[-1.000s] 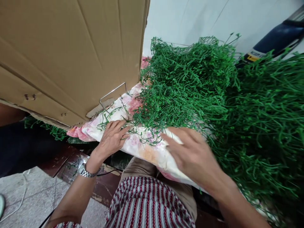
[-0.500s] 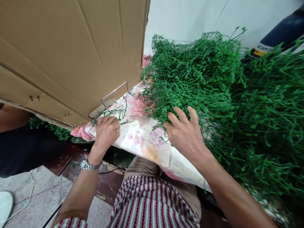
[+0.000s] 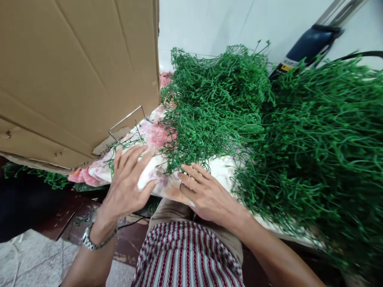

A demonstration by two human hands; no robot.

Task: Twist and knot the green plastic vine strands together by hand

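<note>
Since half a second ago, my right hand (image 3: 209,195) has come back from the green heap onto the floral cloth (image 3: 155,171), and my left hand (image 3: 128,185) has unclenched; the view has shifted left. Both hands lie flat, fingers spread, grasping nothing, pressed on the cloth's near edge. The green plastic stems (image 3: 215,107) sit piled on the cloth just beyond my fingertips, against the white wall (image 3: 215,24). They are thin, branching, bright green strands, tangled, pointing every way; I cannot tell a single long axis. A cardboard box (image 3: 77,71) stands at the left.
</note>
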